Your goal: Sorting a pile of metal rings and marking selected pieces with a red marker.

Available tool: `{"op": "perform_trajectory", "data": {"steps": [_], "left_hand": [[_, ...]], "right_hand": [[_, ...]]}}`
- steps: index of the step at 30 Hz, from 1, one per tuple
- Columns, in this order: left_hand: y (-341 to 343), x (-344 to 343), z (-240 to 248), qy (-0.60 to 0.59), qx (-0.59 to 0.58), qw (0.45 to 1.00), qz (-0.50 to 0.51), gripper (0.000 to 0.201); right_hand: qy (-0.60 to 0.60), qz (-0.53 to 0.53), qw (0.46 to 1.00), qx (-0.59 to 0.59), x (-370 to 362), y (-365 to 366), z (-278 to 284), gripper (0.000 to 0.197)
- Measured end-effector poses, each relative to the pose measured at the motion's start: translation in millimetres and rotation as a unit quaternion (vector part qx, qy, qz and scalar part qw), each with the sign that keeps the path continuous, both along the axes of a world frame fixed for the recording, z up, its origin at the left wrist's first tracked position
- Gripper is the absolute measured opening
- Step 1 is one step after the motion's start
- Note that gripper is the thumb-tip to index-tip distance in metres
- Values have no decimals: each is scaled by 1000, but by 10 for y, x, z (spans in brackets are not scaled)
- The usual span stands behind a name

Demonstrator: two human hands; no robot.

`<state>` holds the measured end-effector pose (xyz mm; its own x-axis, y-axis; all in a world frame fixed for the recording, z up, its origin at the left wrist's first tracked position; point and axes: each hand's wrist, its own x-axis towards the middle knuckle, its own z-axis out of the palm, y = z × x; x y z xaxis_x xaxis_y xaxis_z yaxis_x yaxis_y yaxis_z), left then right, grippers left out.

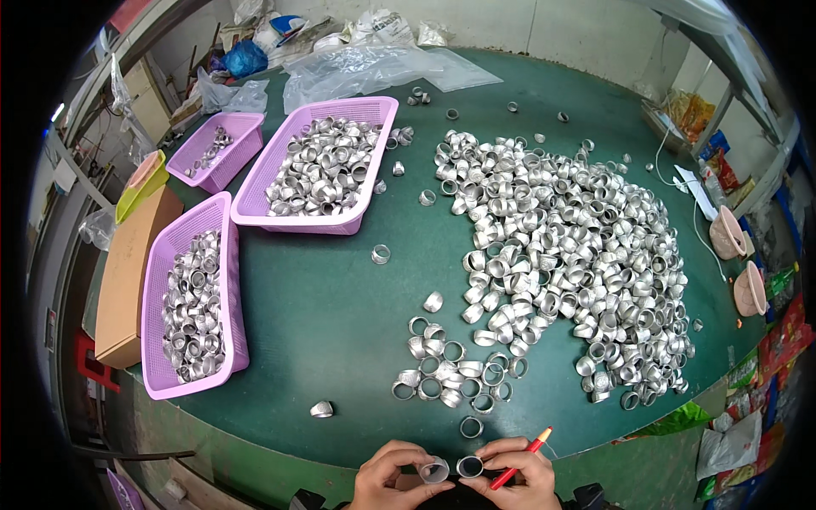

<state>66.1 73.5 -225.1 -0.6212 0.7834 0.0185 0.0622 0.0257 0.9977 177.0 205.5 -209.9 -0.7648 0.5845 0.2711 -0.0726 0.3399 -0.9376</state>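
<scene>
At the near edge of the green table, my left hand (pixel 384 478) pinches a short silver metal ring (pixel 434 471) between thumb and fingers. Close beside it, my right hand (pixel 529 483) grips a second metal ring (pixel 469 467), its round opening facing up. A red pencil (pixel 522 457) lies slantwise across the fingers of that same hand, its tip pointing up and right. Just beyond both hands sits a single loose ring (pixel 471 427), in front of a small cluster of rings (pixel 449 372). To the right spreads a large heap of similar rings (pixel 586 263).
Three purple baskets hold rings: one near left (pixel 235 319), a larger one (pixel 297 223) behind it, and a small one (pixel 257 127) farther back. A cardboard box (pixel 127 289) stands at far left. Clear plastic sheeting (pixel 365 76) covers the back; pink cups (pixel 748 289) sit at right.
</scene>
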Motion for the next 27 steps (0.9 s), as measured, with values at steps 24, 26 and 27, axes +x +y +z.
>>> {"op": "perform_trajectory", "data": {"steps": [24, 26, 27], "left_hand": [[187, 45, 145, 118, 56, 990, -45, 39], [165, 2, 154, 108, 50, 991, -63, 39], [155, -8, 156, 99, 44, 991, -81, 40]], "right_hand": [[-25, 9, 989, -148, -7, -93, -18, 20], [-29, 4, 993, -111, -13, -49, 41, 20], [-33, -1, 997, -74, -17, -33, 75, 20]]}}
